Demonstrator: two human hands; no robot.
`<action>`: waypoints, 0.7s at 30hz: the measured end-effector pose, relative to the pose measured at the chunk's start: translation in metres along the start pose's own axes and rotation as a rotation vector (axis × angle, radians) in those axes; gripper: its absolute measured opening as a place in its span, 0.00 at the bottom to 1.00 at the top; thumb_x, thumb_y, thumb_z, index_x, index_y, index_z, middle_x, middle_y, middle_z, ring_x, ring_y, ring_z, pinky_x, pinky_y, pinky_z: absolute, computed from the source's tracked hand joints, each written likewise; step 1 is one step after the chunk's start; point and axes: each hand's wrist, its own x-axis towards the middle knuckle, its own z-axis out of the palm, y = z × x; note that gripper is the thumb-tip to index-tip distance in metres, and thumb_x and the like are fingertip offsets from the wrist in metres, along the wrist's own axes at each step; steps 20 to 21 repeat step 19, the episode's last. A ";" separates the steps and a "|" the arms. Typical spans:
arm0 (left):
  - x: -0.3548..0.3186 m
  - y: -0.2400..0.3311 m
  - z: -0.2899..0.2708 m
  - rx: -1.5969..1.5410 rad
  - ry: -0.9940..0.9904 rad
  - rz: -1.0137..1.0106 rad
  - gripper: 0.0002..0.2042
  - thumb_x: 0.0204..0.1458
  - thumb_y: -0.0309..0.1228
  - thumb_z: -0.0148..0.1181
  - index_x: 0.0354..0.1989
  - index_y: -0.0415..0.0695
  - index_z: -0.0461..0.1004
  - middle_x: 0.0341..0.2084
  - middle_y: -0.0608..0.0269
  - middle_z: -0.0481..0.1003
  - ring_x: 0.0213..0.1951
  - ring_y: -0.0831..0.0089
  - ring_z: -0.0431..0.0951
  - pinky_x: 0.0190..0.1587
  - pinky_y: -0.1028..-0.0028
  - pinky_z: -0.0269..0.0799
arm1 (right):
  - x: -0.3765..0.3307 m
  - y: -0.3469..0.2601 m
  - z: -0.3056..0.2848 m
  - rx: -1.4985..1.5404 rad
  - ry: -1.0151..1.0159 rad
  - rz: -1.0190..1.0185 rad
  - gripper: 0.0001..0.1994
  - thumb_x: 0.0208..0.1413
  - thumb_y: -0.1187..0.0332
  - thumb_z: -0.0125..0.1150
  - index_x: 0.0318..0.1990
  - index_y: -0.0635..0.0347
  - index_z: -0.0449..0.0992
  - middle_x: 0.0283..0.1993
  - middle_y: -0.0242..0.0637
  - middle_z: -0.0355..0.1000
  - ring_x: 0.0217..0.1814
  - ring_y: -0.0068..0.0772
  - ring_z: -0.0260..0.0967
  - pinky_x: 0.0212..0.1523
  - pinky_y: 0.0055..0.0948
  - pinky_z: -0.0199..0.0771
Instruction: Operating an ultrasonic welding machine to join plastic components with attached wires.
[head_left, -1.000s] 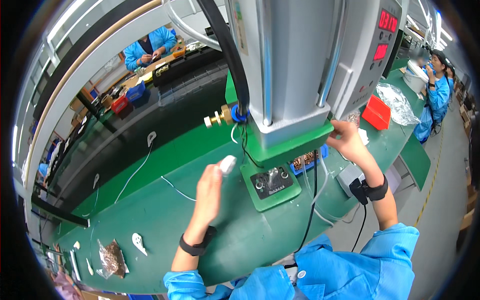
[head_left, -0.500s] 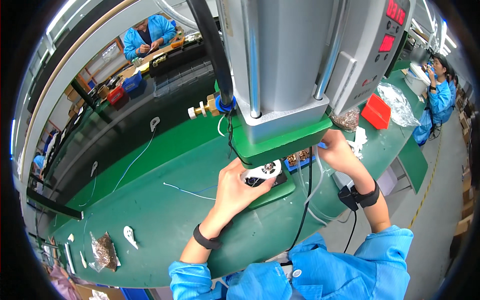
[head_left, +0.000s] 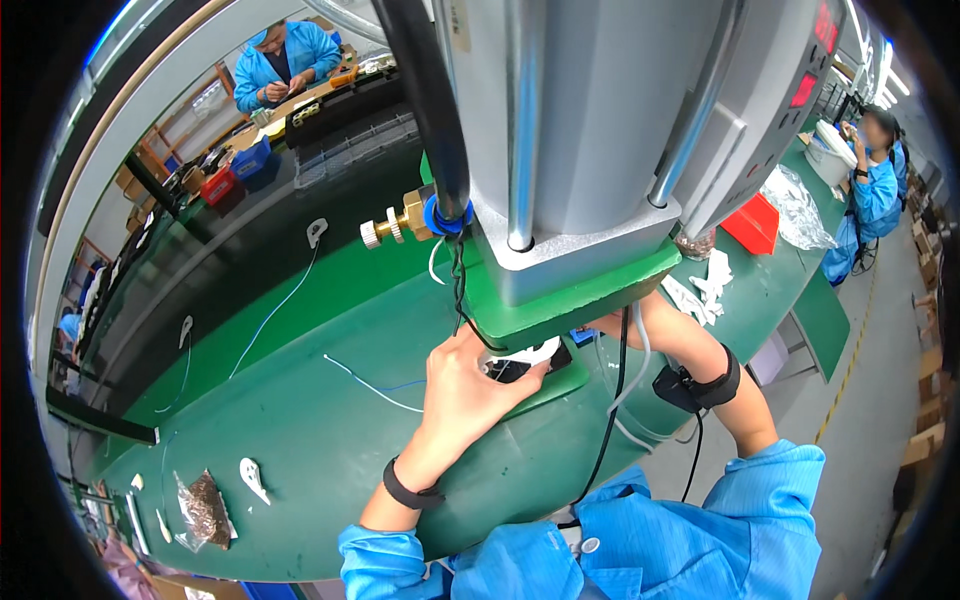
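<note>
Beneath the green head (head_left: 575, 300) of a bench press, my left hand (head_left: 468, 390) is closed round a white rounded plastic housing (head_left: 540, 352), thumb at its near side. The housing sits at the black fixture on the green press base (head_left: 560, 385). A thin blue-and-white wire (head_left: 375, 385) trails left over the table from beside this hand. My right hand (head_left: 650, 325) reaches in from the right under the press head, close to a blue tray (head_left: 583, 336). Its fingers are mostly hidden by the head and hoses.
On the left lie a white teardrop-shaped part (head_left: 254, 480) and a clear bag of small brown pieces (head_left: 207, 508). A black cable (head_left: 612, 425) and pale hoses hang right of the base. A red bin (head_left: 752, 222) and white cloth (head_left: 706, 288) stand farther right. Co-workers sit beyond.
My right hand has moved left and inward under the press head, over the blue tray. The left hand stays on the white housing. The view has shifted slightly.
</note>
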 end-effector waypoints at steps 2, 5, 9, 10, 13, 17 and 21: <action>0.000 -0.002 0.002 0.007 0.008 -0.005 0.16 0.29 0.29 0.67 0.32 0.40 0.76 0.27 0.58 0.75 0.30 0.66 0.76 0.34 0.73 0.71 | 0.001 0.003 -0.001 -0.048 -0.021 -0.042 0.15 0.45 0.74 0.61 0.43 0.63 0.70 0.38 0.40 0.69 0.37 0.35 0.67 0.38 0.30 0.66; 0.002 -0.004 0.005 -0.009 0.026 -0.013 0.15 0.30 0.29 0.67 0.31 0.40 0.76 0.26 0.58 0.76 0.29 0.66 0.77 0.34 0.73 0.71 | 0.005 0.004 -0.002 -0.202 -0.044 -0.144 0.15 0.46 0.73 0.61 0.43 0.63 0.70 0.40 0.41 0.69 0.39 0.39 0.66 0.41 0.32 0.65; 0.007 -0.003 -0.001 -0.043 -0.026 -0.082 0.16 0.31 0.30 0.67 0.31 0.38 0.75 0.25 0.56 0.76 0.28 0.64 0.77 0.32 0.72 0.72 | 0.008 0.008 0.001 -0.283 -0.094 -0.152 0.15 0.47 0.72 0.58 0.44 0.64 0.69 0.41 0.44 0.68 0.41 0.43 0.65 0.44 0.34 0.64; 0.008 -0.004 -0.002 -0.038 -0.049 -0.116 0.16 0.31 0.30 0.67 0.31 0.38 0.75 0.26 0.55 0.76 0.27 0.63 0.77 0.32 0.72 0.72 | 0.008 0.008 0.001 -0.291 -0.120 -0.149 0.15 0.48 0.72 0.58 0.44 0.64 0.69 0.41 0.45 0.68 0.42 0.44 0.65 0.44 0.34 0.64; 0.015 -0.008 -0.008 -0.060 -0.142 -0.083 0.17 0.31 0.31 0.67 0.32 0.36 0.74 0.25 0.51 0.76 0.26 0.61 0.78 0.31 0.71 0.72 | 0.008 0.015 0.004 -0.331 -0.184 -0.108 0.14 0.49 0.72 0.55 0.45 0.64 0.69 0.42 0.47 0.67 0.43 0.46 0.65 0.44 0.35 0.64; 0.006 0.000 -0.005 0.082 -0.116 -0.082 0.18 0.32 0.32 0.66 0.34 0.36 0.73 0.22 0.51 0.76 0.25 0.59 0.77 0.32 0.70 0.72 | 0.013 0.013 0.005 -0.400 -0.255 -0.011 0.15 0.50 0.70 0.54 0.46 0.63 0.68 0.42 0.49 0.67 0.44 0.46 0.65 0.45 0.35 0.64; 0.010 -0.006 -0.009 0.054 -0.157 -0.104 0.18 0.35 0.35 0.64 0.35 0.37 0.74 0.24 0.50 0.76 0.25 0.59 0.77 0.33 0.67 0.72 | 0.015 0.019 0.007 -0.463 -0.284 0.011 0.16 0.50 0.70 0.54 0.47 0.62 0.68 0.42 0.50 0.67 0.45 0.46 0.65 0.46 0.35 0.65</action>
